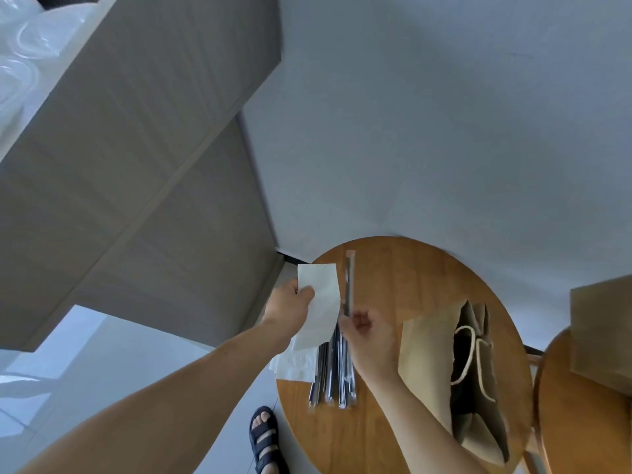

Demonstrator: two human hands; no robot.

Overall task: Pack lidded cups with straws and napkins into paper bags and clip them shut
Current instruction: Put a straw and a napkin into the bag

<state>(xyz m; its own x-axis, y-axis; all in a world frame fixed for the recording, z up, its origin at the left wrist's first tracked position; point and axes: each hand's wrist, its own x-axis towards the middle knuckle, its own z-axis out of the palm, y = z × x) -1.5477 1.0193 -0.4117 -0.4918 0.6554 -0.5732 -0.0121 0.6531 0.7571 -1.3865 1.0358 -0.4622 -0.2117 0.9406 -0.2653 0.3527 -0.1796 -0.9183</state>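
My left hand [289, 304] pinches a white folded napkin [319, 302] above the left edge of a round wooden table [410, 268]. My right hand [371, 340] holds one wrapped straw [349, 285] upright by its lower end, just right of the napkin. Below the hands lies a bundle of several wrapped straws [333, 374] next to a small pile of napkins [295, 366]. An open brown paper bag [427, 354] with white rope handles stands on the right of the table, its dark inside showing. No cup is visible.
A second wooden table [581, 422] with another brown paper bag [602, 330] is at the right edge. Large cardboard boxes [119, 183] fill the left, with clear plastic lids [24, 46] at top left. My sandalled foot [265, 439] is on the floor.
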